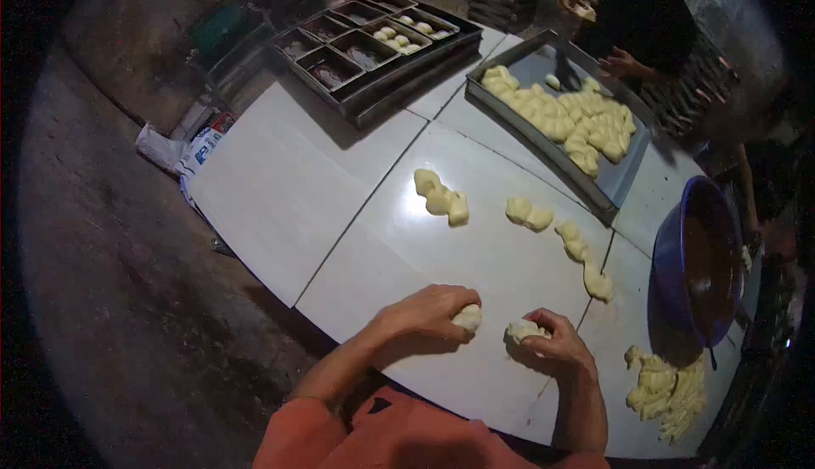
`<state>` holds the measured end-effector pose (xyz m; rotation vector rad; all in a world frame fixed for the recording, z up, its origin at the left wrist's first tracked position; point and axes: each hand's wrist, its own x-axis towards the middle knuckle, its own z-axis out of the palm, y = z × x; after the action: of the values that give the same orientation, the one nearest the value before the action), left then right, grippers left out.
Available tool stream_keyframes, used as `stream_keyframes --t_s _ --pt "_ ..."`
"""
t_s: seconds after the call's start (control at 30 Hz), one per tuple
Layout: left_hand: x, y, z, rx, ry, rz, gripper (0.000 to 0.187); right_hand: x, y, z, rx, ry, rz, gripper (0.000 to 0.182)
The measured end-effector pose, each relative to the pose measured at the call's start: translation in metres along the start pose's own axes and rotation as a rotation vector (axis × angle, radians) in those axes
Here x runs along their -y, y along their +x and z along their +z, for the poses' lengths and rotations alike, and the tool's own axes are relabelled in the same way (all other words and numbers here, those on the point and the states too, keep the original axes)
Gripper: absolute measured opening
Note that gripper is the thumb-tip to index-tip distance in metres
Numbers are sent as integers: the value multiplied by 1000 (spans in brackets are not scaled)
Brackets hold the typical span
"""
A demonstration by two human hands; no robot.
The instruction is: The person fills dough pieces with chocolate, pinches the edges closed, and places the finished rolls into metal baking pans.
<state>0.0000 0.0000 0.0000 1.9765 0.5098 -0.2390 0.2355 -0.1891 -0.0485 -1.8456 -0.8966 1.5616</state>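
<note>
My left hand curls over a pale dough piece at the near side of the white tiled table. A little to the right, my right hand has its fingers and thumb around a second dough piece. Beyond my hands lie a short row of joined dough lumps, a smaller pair of lumps and a longer string of lumps. Part of each held piece is hidden by my fingers.
A large metal tray holds many dough lumps. Loaf tins, some with dough balls, stand at the back left. A blue basin and a flattened dough mass are at the right. Another person stands across the table.
</note>
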Motion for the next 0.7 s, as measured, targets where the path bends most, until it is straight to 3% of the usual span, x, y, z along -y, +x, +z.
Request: stream_keyframes --t_s 0.03,0.07,0.1,0.17,0.23,0.37,0.43,0.53,0.57,0.7 --pt "8 -3 -11 -36 -43 -4 44 -1 7 -3 -16 86 -46 54" --pt "39 5 -22 -98 19 135 48 -1 17 -4 -32 180 -91 55" --pt "63 -22 -46 -48 -66 120 48 27 9 19 -27 182 9 55" --pt "99 -17 -119 -212 51 254 51 59 57 25 -75 283 -193 56" --pt "106 -25 -209 -279 118 173 54 118 105 39 -124 326 -290 57" --pt "136 -12 -363 -396 285 229 55 238 204 61 -215 272 -568 51" --pt "160 6 -434 -431 324 217 57 306 255 72 -236 324 -574 51" --pt "181 40 -517 -424 321 226 60 385 338 82 -380 166 -747 54" --pt "186 53 -537 -443 447 253 61 405 364 83 -431 82 -780 55" --pt "235 118 -575 -376 594 238 61 445 458 91 -704 -335 -893 55"
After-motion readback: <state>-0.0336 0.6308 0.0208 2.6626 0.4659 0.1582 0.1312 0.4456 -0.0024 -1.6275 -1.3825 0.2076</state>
